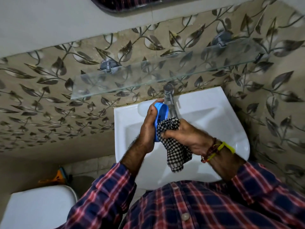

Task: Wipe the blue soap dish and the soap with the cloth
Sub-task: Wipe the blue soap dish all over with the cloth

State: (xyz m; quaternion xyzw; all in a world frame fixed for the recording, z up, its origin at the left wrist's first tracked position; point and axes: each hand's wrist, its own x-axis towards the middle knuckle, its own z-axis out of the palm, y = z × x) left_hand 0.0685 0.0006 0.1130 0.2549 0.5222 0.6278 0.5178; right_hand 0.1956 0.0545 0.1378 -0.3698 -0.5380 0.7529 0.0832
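Plaid-shirted sleeves nearest, both forearms reaching out over the white sink. Right hand curled round a bunched black-and-white checked cloth, thread bands and a yellow strap at the wrist; loose tail of the cloth hanging down toward the basin, upper wad pressed against the blue soap dish. Left hand gripping that dish from its left side, fingers wrapped over the far rim, dish tipped up on edge with its open face turned toward the cloth, probably so the inside can be rubbed while drips fall into the basin and not on the floor. Held up off the sink ledge, not resting on anything. Looks like the dish-wiping step in hand, soap wipe likely yet to do. White rounded lump on the sink's back-left ledge, just beyond the left hand, possibly the soap, partly hidden, can't confirm. Chrome tap right behind the dish, close or touching, can't tell which; likely to be knocked if the dish swings further back. Glass shelf on two chrome brackets above the tap, overhanging the work spot, limits lifting room. Leaf-pattern tiled wall behind. White toilet tank lid lower left, something orange beside it, unclear what. Mirror edge at top.
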